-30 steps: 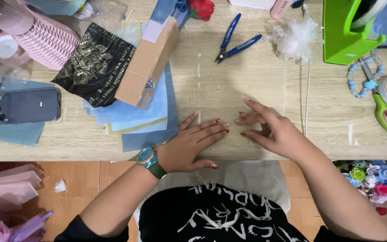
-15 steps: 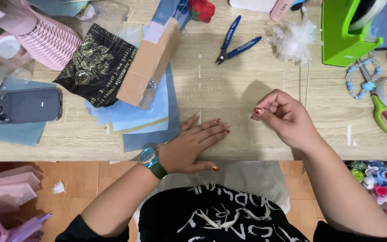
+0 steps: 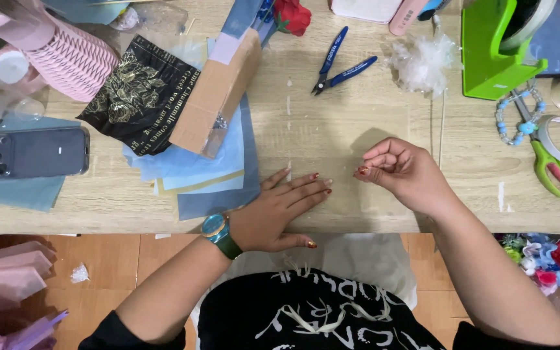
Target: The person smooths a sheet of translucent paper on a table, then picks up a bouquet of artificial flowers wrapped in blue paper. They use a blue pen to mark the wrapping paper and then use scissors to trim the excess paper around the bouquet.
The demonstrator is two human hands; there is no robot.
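Our left hand (image 3: 279,214) lies flat and open, palm down, fingers spread on the bare wooden table (image 3: 332,123) near its front edge, a teal wristwatch (image 3: 219,233) on the wrist. Just beside it, our right hand (image 3: 402,170) is raised a little above the table, thumb and forefinger pinched together; whether anything thin sits between them we cannot tell. Left of the flat hand a stack of blue paper sheets (image 3: 209,168) touches a brown cardboard box (image 3: 218,94) and a black patterned bag (image 3: 139,94). Farther left rests a dark phone (image 3: 34,152). Behind the hands lie blue pliers (image 3: 339,61); at the right, green-handled scissors (image 3: 549,165).
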